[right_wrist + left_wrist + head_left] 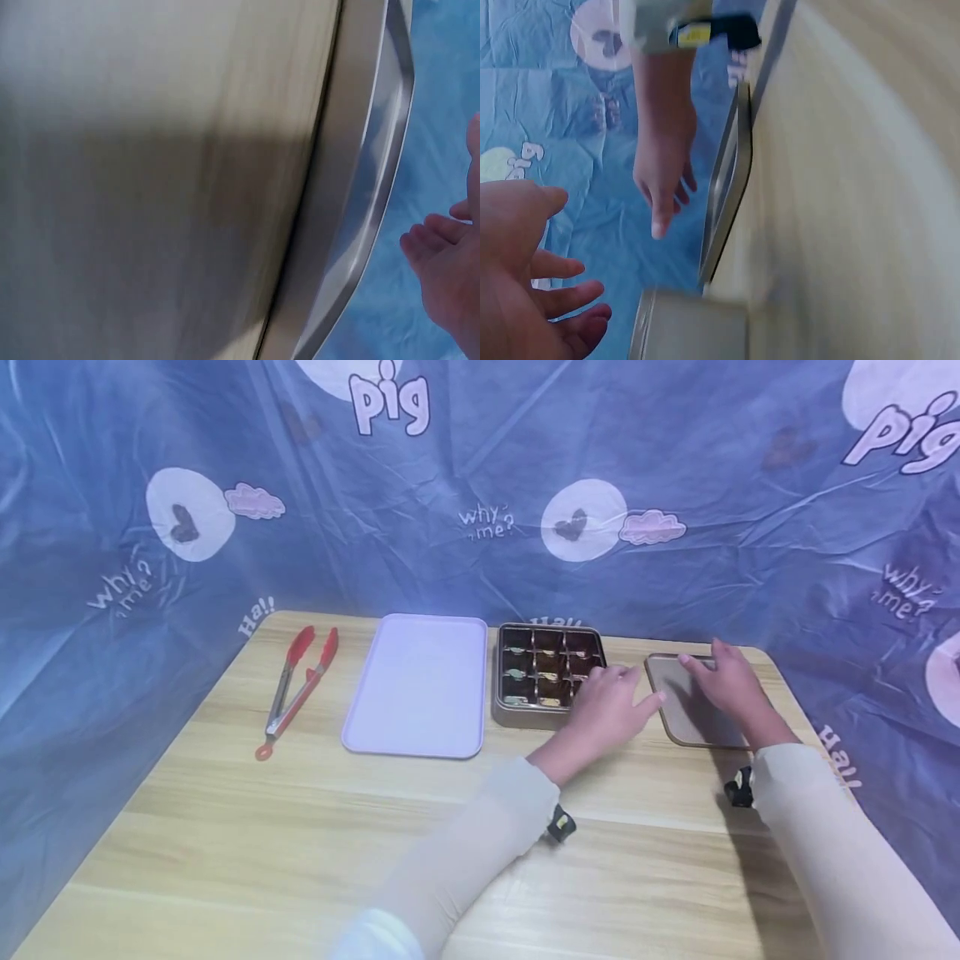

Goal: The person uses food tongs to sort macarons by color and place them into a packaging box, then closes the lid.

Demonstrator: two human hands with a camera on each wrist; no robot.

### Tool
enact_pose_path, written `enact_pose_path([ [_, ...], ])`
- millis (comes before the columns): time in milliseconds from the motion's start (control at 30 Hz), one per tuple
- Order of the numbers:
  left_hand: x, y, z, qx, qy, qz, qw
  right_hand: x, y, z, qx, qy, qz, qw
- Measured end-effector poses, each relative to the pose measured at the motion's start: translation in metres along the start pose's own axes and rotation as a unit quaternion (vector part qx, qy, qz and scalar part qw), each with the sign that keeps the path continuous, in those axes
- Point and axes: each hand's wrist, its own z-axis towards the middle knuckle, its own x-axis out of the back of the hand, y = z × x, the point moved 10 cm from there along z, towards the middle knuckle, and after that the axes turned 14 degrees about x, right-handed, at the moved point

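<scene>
A dark brown metal box (517, 717) with a grid of small compartments stands on the table, its top uncovered. My left hand (611, 714) hovers over the box's front right corner, fingers loosely spread and holding nothing. To the right lies a flat brown metal lid (678, 706), its raised rim (330, 210) facing up. Above this lid is my right hand (733, 689), thumb apart from the fingers, with nothing in its grasp. In the left wrist view, the box's side (694, 330) and the lid's edge appear below both hands. Small glints show inside the compartments; their contents are unclear.
A white rectangular tray (420, 689) lies left of the box. Farther left are red-tipped metal tongs (296, 693), spread apart. The wooden table (300, 852) meets a blue printed cloth (420, 527) at its back and sides.
</scene>
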Motion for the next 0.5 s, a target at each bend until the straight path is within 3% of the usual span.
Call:
enact_pose_path([
  [267,-0.038,0.025,-0.007,0.018,-0.043,-0.024,0.9986,0.014,0.040,0.000,0.013,0.024,-0.028,0.9992],
  [400,-0.053,0.027,-0.007,0.042,-0.053,-0.060,0.9959,0.022,0.050,-0.001,0.025,0.042,-0.047,0.9977],
  [500,-0.064,0.023,-0.007,0.076,-0.063,-0.097,0.9903,0.025,0.057,-0.002,0.020,0.046,-0.053,0.9973],
])
